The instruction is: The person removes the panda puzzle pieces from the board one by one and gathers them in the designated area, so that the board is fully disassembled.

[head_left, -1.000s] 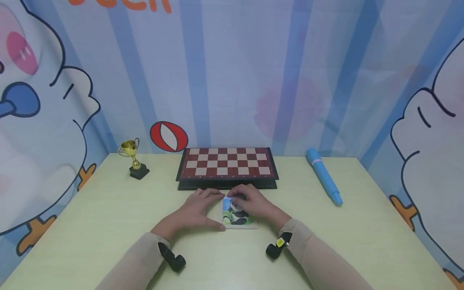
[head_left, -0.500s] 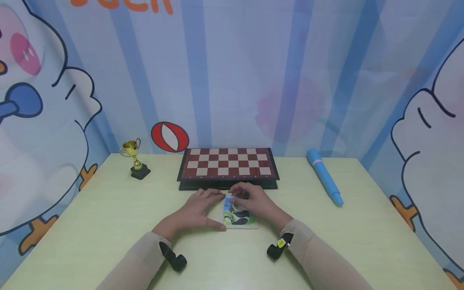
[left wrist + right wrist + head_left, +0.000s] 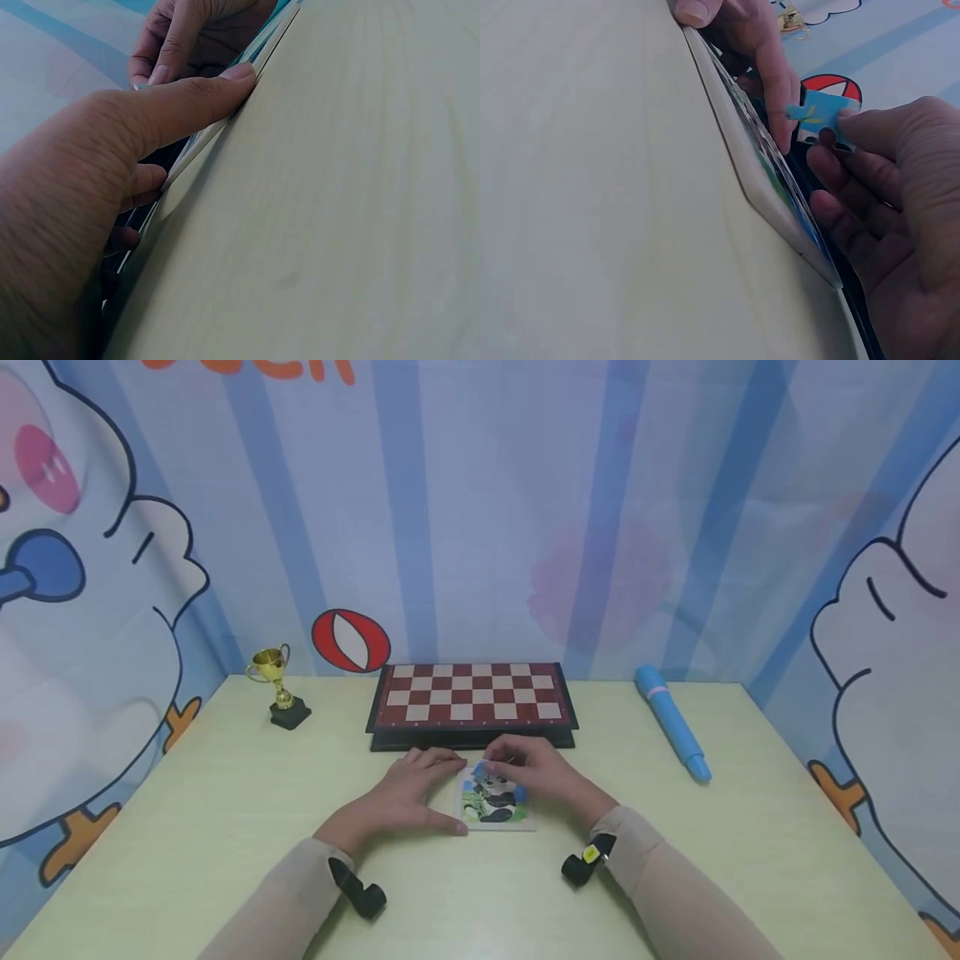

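Observation:
A small jigsaw puzzle [image 3: 491,807] with a panda picture lies on the table in a pale frame. My left hand [image 3: 408,795] holds it at the left side, thumb at the near corner and fingers at the far corner. Above its far edge, my right hand [image 3: 546,777] pinches a blue jigsaw piece [image 3: 823,107] between thumb and fingertips. The piece is raised off the puzzle in the right wrist view. In the left wrist view the thumb [image 3: 217,90] presses against the edge of the frame [image 3: 279,39].
Just behind the puzzle stands a folded chessboard [image 3: 472,695] with a red and white top. A gold trophy cup [image 3: 277,689] is at the back left of the table [image 3: 480,902]. A blue tube-like object [image 3: 672,724] lies at the back right.
My right hand has lifted slightly and shifted right, with the piece in its fingertips, so more of the panda picture shows. The left hand stays at the puzzle's left side.

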`<state>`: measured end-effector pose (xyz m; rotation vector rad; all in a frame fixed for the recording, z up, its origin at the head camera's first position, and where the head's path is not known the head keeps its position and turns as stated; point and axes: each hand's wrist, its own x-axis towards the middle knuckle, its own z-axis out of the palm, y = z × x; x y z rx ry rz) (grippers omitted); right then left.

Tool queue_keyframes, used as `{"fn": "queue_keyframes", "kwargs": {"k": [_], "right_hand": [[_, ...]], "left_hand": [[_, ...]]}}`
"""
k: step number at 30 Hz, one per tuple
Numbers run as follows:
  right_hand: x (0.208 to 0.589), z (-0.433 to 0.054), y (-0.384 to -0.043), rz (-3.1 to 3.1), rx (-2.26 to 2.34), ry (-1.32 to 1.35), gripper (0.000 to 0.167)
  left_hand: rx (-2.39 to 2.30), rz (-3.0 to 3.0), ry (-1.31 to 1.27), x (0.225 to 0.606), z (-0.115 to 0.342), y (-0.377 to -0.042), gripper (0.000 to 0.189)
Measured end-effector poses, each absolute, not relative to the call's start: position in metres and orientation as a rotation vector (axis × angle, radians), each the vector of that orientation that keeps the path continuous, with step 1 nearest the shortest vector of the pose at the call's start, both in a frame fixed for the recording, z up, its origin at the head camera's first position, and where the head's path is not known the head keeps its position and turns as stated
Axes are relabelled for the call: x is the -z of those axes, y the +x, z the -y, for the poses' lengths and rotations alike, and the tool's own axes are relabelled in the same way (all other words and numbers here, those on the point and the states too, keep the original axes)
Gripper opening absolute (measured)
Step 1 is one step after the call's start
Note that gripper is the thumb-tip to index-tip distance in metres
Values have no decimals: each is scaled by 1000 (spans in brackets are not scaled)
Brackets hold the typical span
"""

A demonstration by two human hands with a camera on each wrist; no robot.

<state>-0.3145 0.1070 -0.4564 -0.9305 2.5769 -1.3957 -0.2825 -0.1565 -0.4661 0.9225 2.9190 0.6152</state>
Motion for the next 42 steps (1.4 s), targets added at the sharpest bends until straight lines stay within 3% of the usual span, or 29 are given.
{"fn": "queue_keyframes", "kwargs": {"k": [10, 26, 42], "right_hand": [[454, -123, -319, -2613, 1414, -911, 14], [462, -211, -328, -2788, 1215, -630, 20], [460, -204, -327, -2821, 1106, -762, 7]], "left_hand": [[-612, -2927, 970, 469, 157, -283, 105], [-566, -2942, 1024, 471, 155, -281, 105], [-611, -2915, 968, 469, 160, -282, 105]]}}
